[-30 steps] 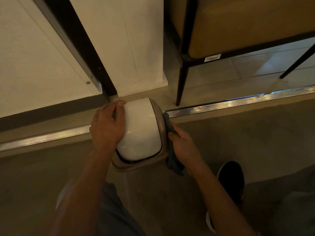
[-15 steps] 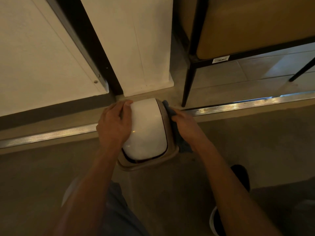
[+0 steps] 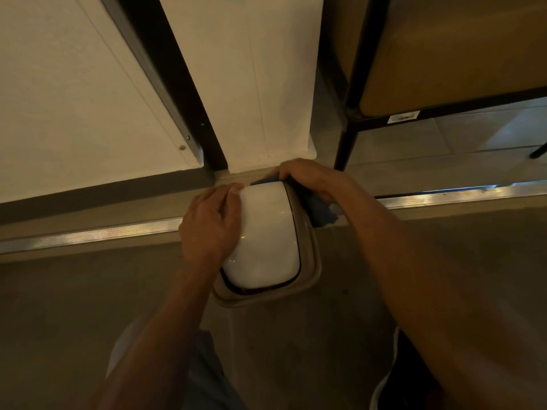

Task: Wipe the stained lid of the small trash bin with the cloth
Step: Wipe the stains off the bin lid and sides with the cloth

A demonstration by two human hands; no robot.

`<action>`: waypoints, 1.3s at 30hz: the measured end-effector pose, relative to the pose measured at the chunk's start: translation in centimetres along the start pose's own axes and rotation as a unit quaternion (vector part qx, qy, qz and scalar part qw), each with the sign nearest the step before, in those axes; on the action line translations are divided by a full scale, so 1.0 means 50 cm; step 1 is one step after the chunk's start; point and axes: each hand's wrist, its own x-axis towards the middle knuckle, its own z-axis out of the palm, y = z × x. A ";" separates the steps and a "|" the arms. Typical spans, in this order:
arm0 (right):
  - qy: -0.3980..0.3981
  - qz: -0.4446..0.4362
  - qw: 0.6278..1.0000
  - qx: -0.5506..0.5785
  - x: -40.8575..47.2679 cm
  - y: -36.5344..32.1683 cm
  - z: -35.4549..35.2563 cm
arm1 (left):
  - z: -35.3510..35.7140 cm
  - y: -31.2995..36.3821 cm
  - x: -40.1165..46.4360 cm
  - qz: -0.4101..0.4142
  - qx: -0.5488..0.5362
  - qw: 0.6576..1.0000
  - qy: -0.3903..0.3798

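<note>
The small trash bin has a glossy white swing lid (image 3: 266,235) set in a tan rim (image 3: 314,261). It stands on the floor in the middle of the head view. My left hand (image 3: 210,226) lies over the lid's left side, fingers curved along its edge. My right hand (image 3: 310,179) holds a blue cloth (image 3: 321,210) against the bin's far right corner. Part of the cloth hangs down the right side and a little shows at the far edge.
A metal floor strip (image 3: 444,196) runs across behind the bin. A white wall column (image 3: 251,84) and a dark door frame (image 3: 165,84) stand just beyond it. A black-framed chair (image 3: 352,113) is at the upper right. My shoe (image 3: 396,389) is at the lower right.
My right hand has slid the cloth from the near right side of the bin along the rim to the far right corner. My left hand has stayed on the lid.
</note>
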 end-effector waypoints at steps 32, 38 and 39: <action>0.100 0.015 0.986 0.133 -0.081 0.042 0.016 | -0.005 0.007 -0.001 -0.017 -0.024 1.000 0.009; 0.063 0.009 0.995 0.071 -0.036 0.006 0.008 | -0.006 0.007 -0.002 -0.018 -0.015 0.999 0.023; 0.053 0.002 0.997 0.059 -0.034 -0.003 0.011 | -0.006 0.005 -0.001 -0.020 -0.016 0.999 0.019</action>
